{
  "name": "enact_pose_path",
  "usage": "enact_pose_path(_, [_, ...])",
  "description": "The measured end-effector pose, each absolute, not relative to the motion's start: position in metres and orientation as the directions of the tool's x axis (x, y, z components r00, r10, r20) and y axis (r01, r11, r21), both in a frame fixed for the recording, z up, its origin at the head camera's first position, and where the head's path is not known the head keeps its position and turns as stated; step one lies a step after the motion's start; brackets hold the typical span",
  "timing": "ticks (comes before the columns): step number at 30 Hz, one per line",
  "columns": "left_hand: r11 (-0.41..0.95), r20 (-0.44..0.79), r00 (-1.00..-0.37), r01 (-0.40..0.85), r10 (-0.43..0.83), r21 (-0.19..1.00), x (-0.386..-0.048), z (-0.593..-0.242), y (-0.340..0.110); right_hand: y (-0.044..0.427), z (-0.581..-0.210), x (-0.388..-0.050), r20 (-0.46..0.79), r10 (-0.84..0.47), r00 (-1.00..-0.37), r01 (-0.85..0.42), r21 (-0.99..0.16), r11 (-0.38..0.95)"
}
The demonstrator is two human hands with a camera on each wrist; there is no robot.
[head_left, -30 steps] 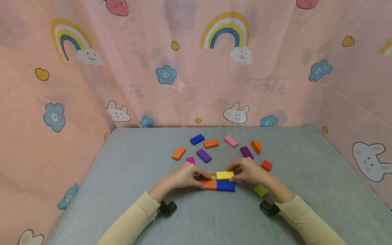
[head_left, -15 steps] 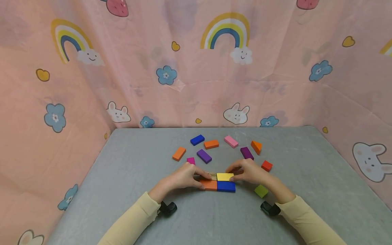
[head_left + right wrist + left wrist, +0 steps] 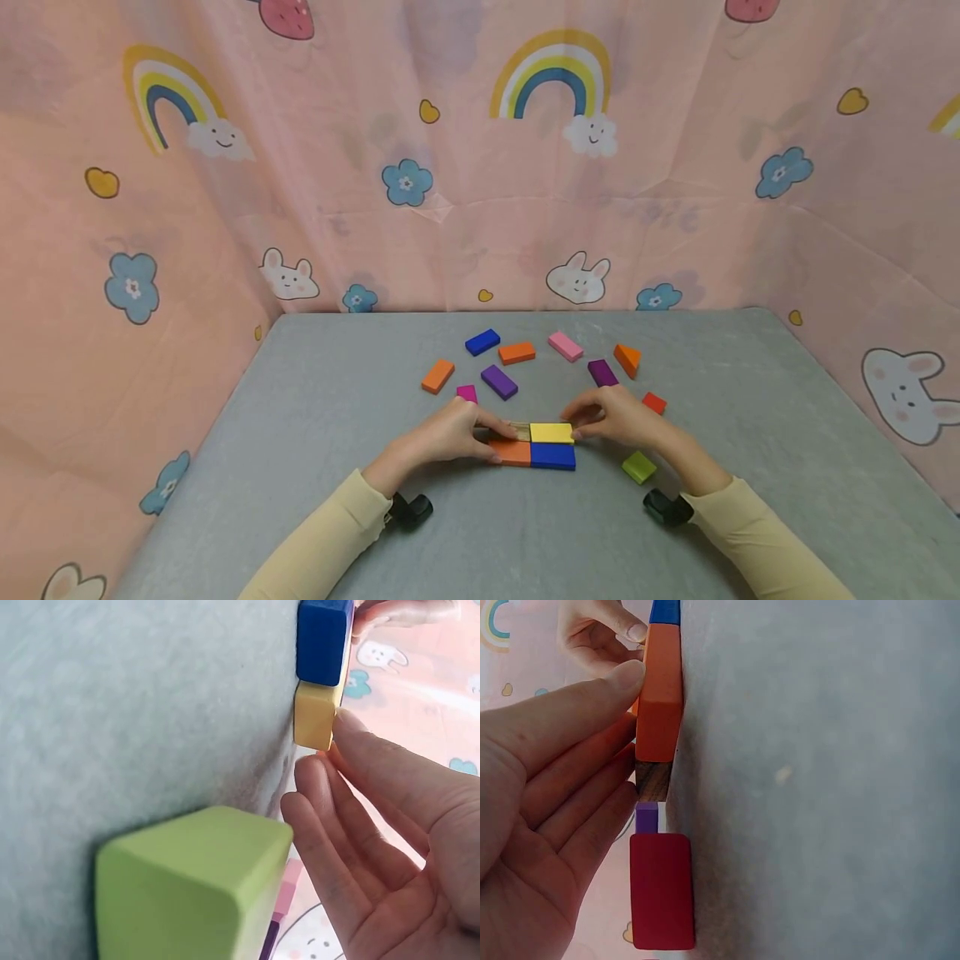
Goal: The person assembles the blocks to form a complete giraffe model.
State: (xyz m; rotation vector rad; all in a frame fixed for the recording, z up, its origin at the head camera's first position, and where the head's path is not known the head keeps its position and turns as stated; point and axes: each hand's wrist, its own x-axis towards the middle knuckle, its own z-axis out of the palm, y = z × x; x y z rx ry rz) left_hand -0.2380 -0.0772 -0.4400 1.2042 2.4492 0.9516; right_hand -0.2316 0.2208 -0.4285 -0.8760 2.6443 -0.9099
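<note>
Four-block layout: an orange block (image 3: 512, 453) and a blue block (image 3: 553, 457) lie end to end in front, with a wooden block (image 3: 522, 431) and a yellow block (image 3: 551, 432) behind them. My left hand (image 3: 452, 431) rests on the left side, its thumb on the orange block and fingers at the wooden block, which it partly covers. Those fingers look nearly straight in the left wrist view. My right hand (image 3: 615, 417) is at the yellow block's right end, thumb and fingers spread; whether the thumb (image 3: 356, 731) still touches it, I cannot tell.
Several loose blocks lie behind, including a purple block (image 3: 499, 382), a pink block (image 3: 566, 346) and an orange triangle (image 3: 627, 360). A magenta block (image 3: 467, 393) sits behind my left hand. Near my right wrist are a green block (image 3: 639, 467) and a red block (image 3: 655, 403).
My right hand has drawn slightly to the right, its fingertips coming off the top of the yellow block. My left hand and the blocks look unmoved.
</note>
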Motion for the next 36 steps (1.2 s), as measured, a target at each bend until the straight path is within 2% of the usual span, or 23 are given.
enact_pose_path(21, [0.449, 0.058, -0.627, 0.616, 0.776, 0.647, -0.2369, -0.4404, -0.0760, 0.2194, -0.4318, -0.2306, -0.018, -0.589, -0.808, -0.439, -0.649, 0.622])
enact_pose_path(36, [0.448, 0.062, -0.633, 0.612, 0.772, 0.652, -0.2369, -0.4402, -0.0758, 0.2157, -0.4285, -0.2300, -0.010, -0.581, -0.814, -0.451, -0.621, 0.642])
